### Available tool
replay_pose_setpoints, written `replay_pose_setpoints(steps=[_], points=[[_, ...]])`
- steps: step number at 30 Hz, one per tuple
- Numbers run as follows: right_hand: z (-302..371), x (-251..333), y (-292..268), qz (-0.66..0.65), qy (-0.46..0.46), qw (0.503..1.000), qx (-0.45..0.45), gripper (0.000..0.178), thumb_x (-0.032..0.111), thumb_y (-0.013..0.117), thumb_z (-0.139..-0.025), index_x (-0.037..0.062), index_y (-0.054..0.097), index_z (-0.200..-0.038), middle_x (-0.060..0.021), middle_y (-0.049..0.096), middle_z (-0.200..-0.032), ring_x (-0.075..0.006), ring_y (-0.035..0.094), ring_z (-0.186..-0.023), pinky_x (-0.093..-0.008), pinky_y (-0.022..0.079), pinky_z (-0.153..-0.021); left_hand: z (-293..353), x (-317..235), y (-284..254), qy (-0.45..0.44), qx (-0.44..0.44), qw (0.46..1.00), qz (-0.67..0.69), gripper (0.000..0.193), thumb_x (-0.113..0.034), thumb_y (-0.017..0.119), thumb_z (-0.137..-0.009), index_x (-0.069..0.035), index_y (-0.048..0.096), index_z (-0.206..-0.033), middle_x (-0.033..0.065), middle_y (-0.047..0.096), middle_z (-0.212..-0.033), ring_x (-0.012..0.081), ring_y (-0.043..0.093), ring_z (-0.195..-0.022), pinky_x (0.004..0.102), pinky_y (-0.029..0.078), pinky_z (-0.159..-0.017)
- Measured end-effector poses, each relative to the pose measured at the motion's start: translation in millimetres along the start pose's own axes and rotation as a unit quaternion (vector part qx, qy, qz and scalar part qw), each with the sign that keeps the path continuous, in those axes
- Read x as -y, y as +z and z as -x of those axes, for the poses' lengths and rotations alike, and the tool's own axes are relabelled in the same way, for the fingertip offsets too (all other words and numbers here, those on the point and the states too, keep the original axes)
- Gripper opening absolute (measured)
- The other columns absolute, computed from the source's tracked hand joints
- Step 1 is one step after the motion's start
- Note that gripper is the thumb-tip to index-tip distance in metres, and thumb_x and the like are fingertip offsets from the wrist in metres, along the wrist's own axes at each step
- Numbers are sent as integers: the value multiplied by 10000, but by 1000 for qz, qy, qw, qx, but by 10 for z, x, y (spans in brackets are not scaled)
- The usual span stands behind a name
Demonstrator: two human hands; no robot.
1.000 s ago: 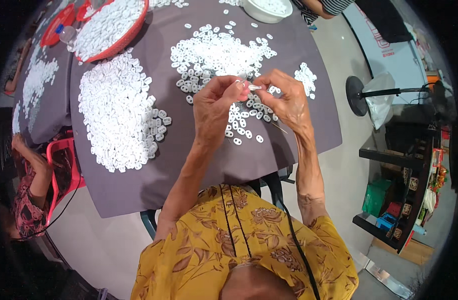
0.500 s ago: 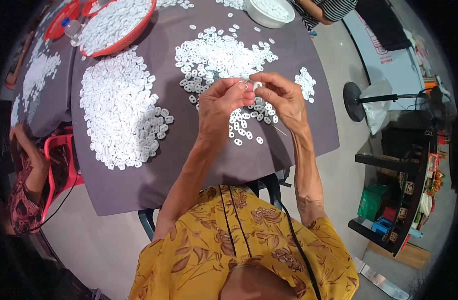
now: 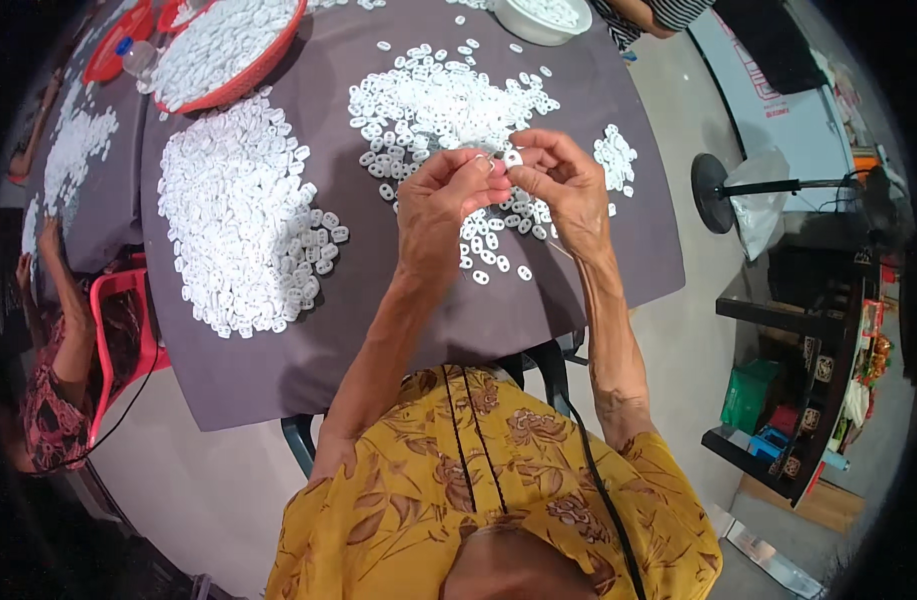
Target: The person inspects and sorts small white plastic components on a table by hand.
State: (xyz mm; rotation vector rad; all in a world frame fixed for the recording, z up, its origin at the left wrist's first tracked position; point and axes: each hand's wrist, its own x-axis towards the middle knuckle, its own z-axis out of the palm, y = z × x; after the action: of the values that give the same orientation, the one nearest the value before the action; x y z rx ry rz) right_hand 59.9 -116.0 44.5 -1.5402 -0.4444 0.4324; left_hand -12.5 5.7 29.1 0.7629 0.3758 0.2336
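Note:
Above the loose pieces on the table, my two hands are close together, fingertips almost meeting. My right hand (image 3: 566, 188) pinches a small white oval piece with two holes (image 3: 513, 159) between thumb and fingers. My left hand (image 3: 440, 196) is closed too, its thumb and forefinger pressed on a tiny pale item too small to name. Beyond and beneath the hands spreads a scattered heap of the same white two-holed pieces (image 3: 433, 98). A thin stick (image 3: 560, 249) lies partly hidden by my right wrist.
A bigger pile of white pieces (image 3: 233, 220) lies on the dark-clothed table (image 3: 368, 320) at left. Behind it stands a full red basket (image 3: 253, 85) beside a bottle (image 3: 138, 58). A white bowl (image 3: 544, 32) is at the back. Co-workers sit left, near a red chair (image 3: 118, 310).
My hands stay pinched together with only slight finger movement. The co-worker's arm at left has reached further over the neighbouring table. The whole view has shifted slightly.

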Motion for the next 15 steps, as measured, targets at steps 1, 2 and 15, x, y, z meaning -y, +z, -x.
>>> replay_pose_setpoints(steps=[1,2,15], points=[[-10,16,-8,-15,15,1000,4,211,9,609,-773,-35,601,-979,-41,608,-807,-92,562,-760,-220,451,-702,2,-2,9,-1,0,1000,0,157,-103,565,-815,33,582,-892,95,608,-826,148,599,-730,260,509,-701],[-18,29,-17,-31,30,999,7,214,5,603,-774,-37,600,-984,-44,608,-807,-93,562,-764,-222,452,-705,7,-5,21,1,1,1000,-9,159,-104,564,-816,34,581,-894,95,610,-820,145,600,-726,255,508,-693],[13,118,-85,39,34,999,-5,252,-30,570,-764,-15,608,-1013,-38,610,-817,-92,553,-760,-227,446,-711,-41,103,21,-8,25,1000,-5,174,-118,582,-811,34,579,-897,96,617,-799,140,610,-711,242,511,-666]])
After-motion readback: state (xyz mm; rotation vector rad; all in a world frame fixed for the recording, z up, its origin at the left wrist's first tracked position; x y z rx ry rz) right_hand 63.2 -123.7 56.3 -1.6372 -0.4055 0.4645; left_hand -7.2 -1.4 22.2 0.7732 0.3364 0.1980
